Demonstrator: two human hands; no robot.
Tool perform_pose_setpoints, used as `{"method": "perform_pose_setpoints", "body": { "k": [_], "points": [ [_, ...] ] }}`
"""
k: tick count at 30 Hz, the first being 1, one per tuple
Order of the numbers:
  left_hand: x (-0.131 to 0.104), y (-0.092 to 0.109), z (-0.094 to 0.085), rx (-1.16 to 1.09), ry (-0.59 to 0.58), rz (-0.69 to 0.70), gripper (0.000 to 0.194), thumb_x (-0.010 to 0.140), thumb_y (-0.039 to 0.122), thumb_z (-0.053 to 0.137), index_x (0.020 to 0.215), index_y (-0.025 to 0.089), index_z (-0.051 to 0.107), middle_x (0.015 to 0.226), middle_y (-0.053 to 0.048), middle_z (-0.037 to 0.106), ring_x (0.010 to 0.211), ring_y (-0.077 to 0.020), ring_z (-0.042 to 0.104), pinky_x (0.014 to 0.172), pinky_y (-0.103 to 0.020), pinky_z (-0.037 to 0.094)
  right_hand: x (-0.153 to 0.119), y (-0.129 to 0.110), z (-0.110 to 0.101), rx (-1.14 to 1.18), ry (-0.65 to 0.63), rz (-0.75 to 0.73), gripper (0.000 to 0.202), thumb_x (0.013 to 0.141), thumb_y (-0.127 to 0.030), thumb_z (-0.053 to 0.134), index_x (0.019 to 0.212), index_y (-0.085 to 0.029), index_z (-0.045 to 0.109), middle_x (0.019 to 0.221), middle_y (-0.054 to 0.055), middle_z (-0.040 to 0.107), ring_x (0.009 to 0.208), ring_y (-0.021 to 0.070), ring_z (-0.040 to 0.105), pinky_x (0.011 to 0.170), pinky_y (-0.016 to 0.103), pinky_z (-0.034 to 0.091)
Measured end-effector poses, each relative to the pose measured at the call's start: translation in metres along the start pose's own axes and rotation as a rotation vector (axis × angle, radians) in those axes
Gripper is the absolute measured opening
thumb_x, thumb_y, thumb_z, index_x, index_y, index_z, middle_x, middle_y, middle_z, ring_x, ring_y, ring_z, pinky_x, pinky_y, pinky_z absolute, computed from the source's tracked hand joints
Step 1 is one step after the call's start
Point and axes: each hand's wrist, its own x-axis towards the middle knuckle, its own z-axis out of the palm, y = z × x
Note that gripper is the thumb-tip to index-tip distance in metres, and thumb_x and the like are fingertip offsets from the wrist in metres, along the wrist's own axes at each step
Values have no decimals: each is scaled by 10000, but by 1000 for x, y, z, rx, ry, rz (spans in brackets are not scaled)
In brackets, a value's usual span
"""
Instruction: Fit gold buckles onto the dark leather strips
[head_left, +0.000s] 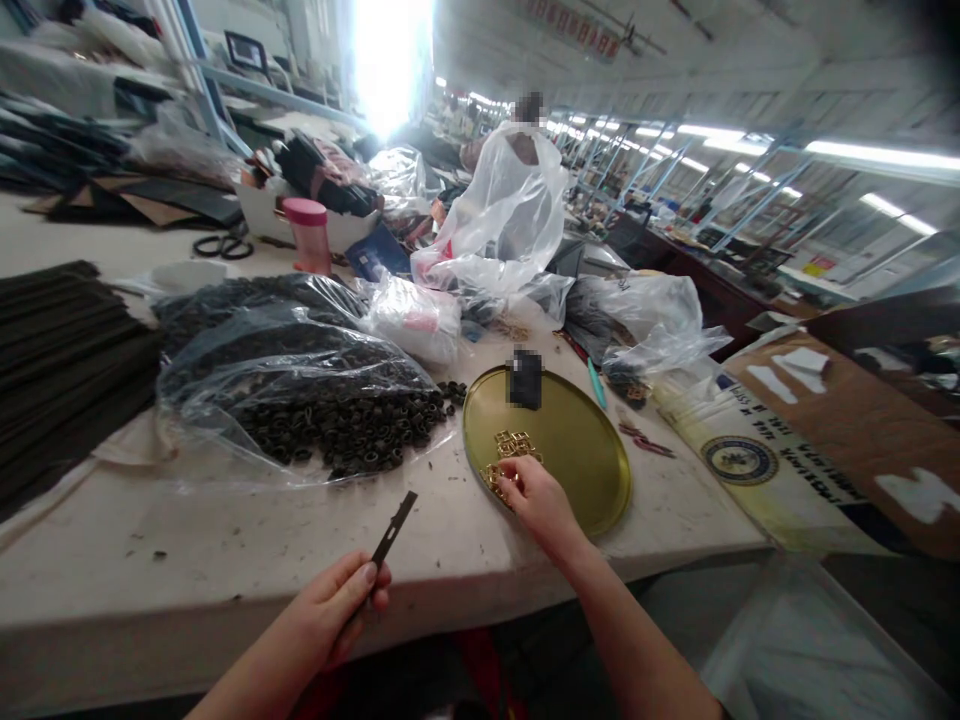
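Note:
A dark narrow strap (394, 526) with a slot near its upper end is pinched in my left hand (345, 602), in front of the table's near edge. My right hand (534, 494) reaches over the left side of a round gold tray (585, 440). Its fingers are closed at a small heap of gold buckles (516, 443); whether they grip one is too small to tell. A small dark object (526, 380), partly blurred, stands at the tray's far side.
Left of the tray, a clear plastic bag (300, 360) spills many small black loops (375, 425). Dark strips (67, 340) are piled far left. Behind are scissors (223, 244), a pink-lidded jar (308, 236) and plastic bags. Right of the tray lie red-handled pliers (646, 440) and a cardboard box (862, 420).

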Motion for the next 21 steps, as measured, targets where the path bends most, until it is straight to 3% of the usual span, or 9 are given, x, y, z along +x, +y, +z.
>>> {"method": "perform_pose_setpoints", "body": {
  "k": [3, 8, 13, 15, 19, 21],
  "points": [
    [3, 2, 5, -3, -29, 0, 485, 590, 618, 592, 751, 167, 516, 578, 34, 530, 305, -16, 223, 315, -170, 88, 18, 5, 2, -118, -97, -5, 92, 722, -206, 568, 808, -184, 592, 849, 56, 584, 764, 176, 517, 678, 284, 356],
    [-9, 6, 13, 29, -50, -20, 534, 561, 653, 585, 753, 160, 510, 534, 57, 474, 313, -18, 213, 330, -180, 79, 31, 14, 5, -36, -85, 41, 100, 651, -187, 621, 692, -173, 530, 702, 10, 551, 636, 139, 474, 583, 252, 317],
    [-26, 19, 23, 124, -12, 40, 496, 614, 627, 558, 700, 142, 503, 532, 56, 424, 394, -38, 249, 377, -179, 130, 13, -3, -4, 132, -27, 28, 132, 767, -255, 502, 664, -177, 475, 636, -13, 490, 608, 121, 443, 570, 243, 328],
    [-31, 25, 27, 168, 14, 108, 472, 647, 607, 541, 722, 141, 511, 549, 47, 432, 418, -52, 281, 383, -181, 156, -6, -23, -3, 371, -101, 41, 197, 793, -344, 483, 688, -179, 467, 597, -32, 462, 546, 102, 423, 529, 229, 330],
    [-43, 38, 40, 167, 87, 223, 402, 713, 542, 508, 810, 152, 511, 538, 66, 395, 412, -63, 281, 387, -187, 178, -49, -69, 13, 1140, -379, 217, 268, 721, -405, 597, 695, -161, 489, 587, -38, 493, 481, 63, 407, 486, 203, 323],
    [-49, 40, 45, 122, 89, 256, 360, 738, 510, 495, 833, 163, 488, 538, 76, 379, 400, -59, 254, 388, -186, 168, -65, -86, 23, 1298, -431, 307, 278, 673, -391, 654, 703, -150, 520, 582, -36, 511, 476, 56, 417, 477, 193, 323]
  ]
}}
